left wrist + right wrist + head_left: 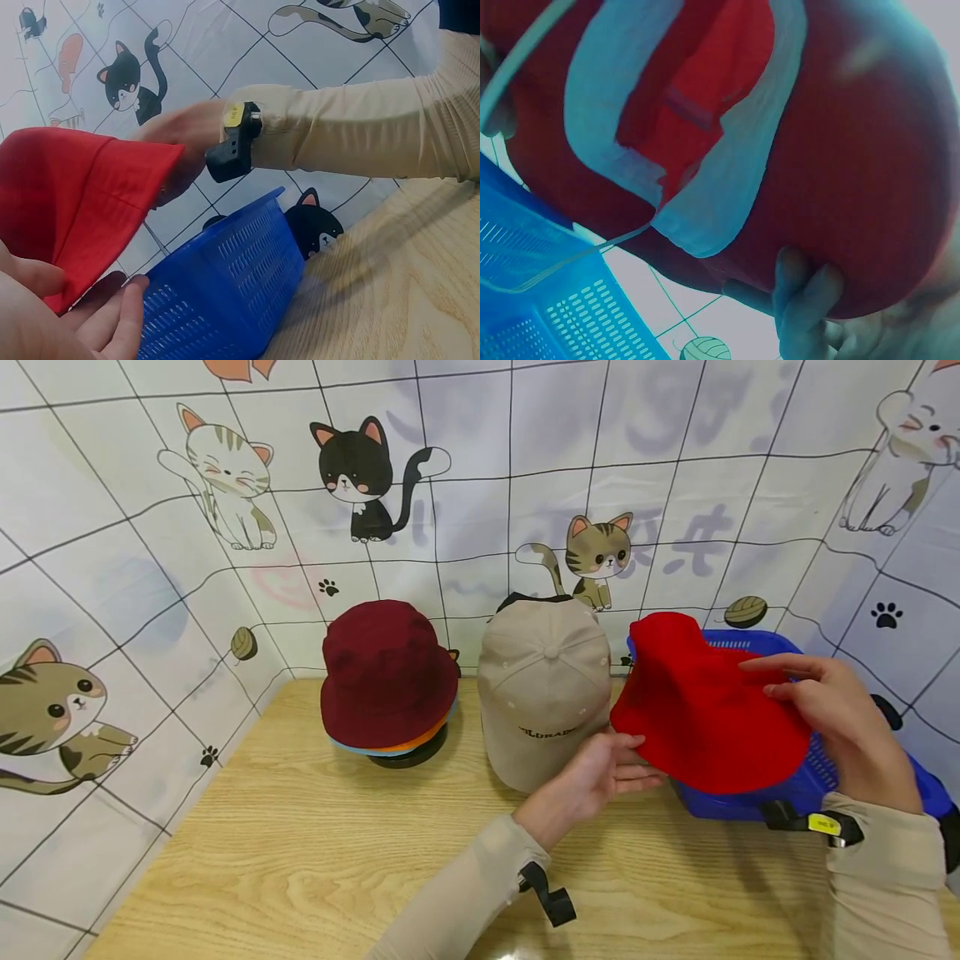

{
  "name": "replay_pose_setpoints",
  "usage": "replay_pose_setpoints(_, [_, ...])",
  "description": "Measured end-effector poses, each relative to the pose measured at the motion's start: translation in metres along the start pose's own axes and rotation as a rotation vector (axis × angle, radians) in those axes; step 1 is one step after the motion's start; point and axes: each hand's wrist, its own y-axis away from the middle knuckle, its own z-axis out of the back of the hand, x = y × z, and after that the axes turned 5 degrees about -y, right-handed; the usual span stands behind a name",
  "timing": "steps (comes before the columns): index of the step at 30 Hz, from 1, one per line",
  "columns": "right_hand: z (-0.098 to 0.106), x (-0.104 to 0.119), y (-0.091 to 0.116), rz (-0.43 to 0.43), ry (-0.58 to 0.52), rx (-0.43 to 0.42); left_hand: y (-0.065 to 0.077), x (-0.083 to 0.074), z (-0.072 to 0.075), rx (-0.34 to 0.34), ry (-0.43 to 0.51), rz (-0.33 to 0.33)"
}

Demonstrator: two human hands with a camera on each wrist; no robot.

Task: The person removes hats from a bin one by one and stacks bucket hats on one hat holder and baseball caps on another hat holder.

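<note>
A red bucket hat (712, 718) is held up by both hands over the front of a blue basket (712, 806). My left hand (596, 768) pinches the near-left brim, thumb on top and fingers underneath. At the opposite side, my right hand (851, 710) grips the brim, with its fingertips (810, 289) on the underside. The right wrist view shows the hat's pale inner band (727, 195) and a thin cord (570, 262) hanging from it. Just left of my left hand stands a beige baseball cap (543, 668) with dark lettering.
A maroon bucket hat (386, 668) sits at the left over orange and light blue brims, above a black base (408, 756). Behind the wood-grain table (300, 860) rises a wall covering (465, 527) printed with cats. The perforated basket stands at the table's right.
</note>
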Motion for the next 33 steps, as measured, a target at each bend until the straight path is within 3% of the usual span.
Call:
replay_pose_setpoints(5, [0.001,0.004,0.004,0.029,-0.111,-0.076,0.001,-0.005,0.001,0.001,0.055,0.005])
replay_pose_setpoints(12, [0.002,0.013,0.013,0.098,-0.530,-0.172,0.005,-0.015,0.004,0.054,0.116,-0.011])
replay_pose_setpoints(14, [0.002,0.017,0.017,0.118,-0.581,-0.190,0.007,-0.019,0.004,0.062,0.110,-0.024])
replay_pose_setpoints(20, [0.002,0.027,0.028,0.143,-0.617,-0.236,0.018,-0.026,-0.001,0.133,0.111,-0.053])
replay_pose_setpoints(25, [0.004,0.031,0.035,0.221,-0.623,-0.296,0.030,-0.032,-0.010,0.194,0.073,-0.100])
replay_pose_setpoints(33, [0.007,0.036,0.040,0.299,-0.666,-0.354,0.053,-0.044,-0.021,0.233,0.067,-0.185])
